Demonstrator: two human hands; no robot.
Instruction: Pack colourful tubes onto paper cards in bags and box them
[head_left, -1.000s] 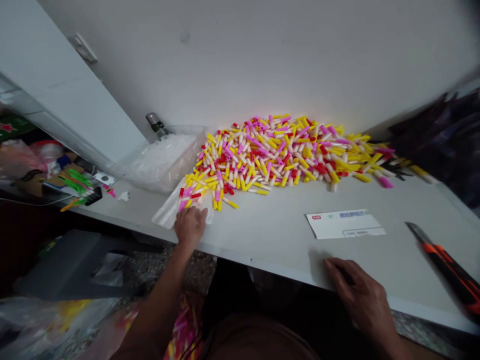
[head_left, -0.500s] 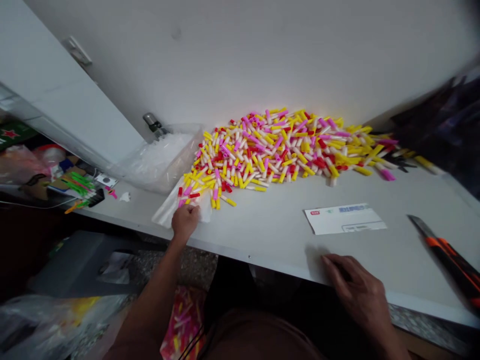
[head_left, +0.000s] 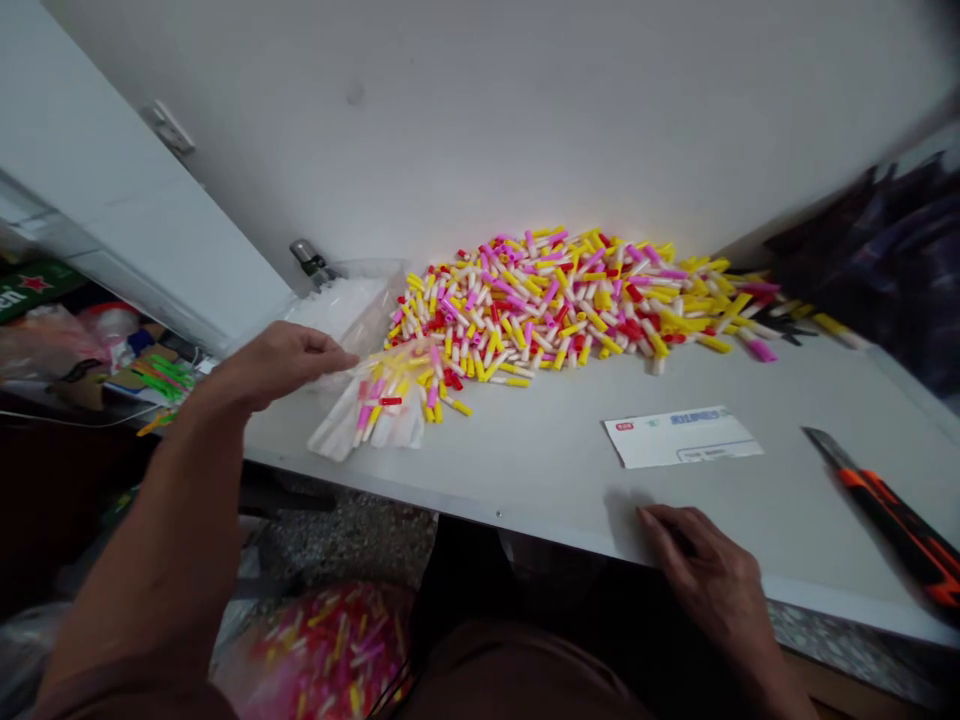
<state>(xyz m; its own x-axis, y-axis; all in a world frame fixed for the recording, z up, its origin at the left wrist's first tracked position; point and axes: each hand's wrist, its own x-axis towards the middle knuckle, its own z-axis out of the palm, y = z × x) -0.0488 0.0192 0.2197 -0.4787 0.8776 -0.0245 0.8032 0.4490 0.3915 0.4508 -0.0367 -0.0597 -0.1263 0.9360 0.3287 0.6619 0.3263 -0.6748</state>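
My left hand [head_left: 289, 362] is raised over the left part of the table, its thumb and fingertips pinched on the edge of a thin see-through plastic bag [head_left: 409, 360]. Beneath that film lie several small yellow, pink, red and white plastic tubes, on folded white sheets [head_left: 330, 432]. Just beyond spreads a large pile of the same two-tone tubes [head_left: 540, 300]. My right hand [head_left: 705, 570] rests at the table's front edge, fingers loosely bent and thumb apart, with nothing visible in it. Closest to it is a white printed card [head_left: 682, 437].
An orange and black utility knife [head_left: 892, 520] lies at the right, blade out. A clear bin [head_left: 375, 300] of whitish material stands against the wall. Below the table [head_left: 540, 450] sits a bag of coloured tubes [head_left: 337, 640]. Dark cloth [head_left: 877, 240] hangs at the far right.
My left hand has moved up and left from the white sheets, lifting the plastic film's edge. More of the bag under the table shows. My right hand stays put.
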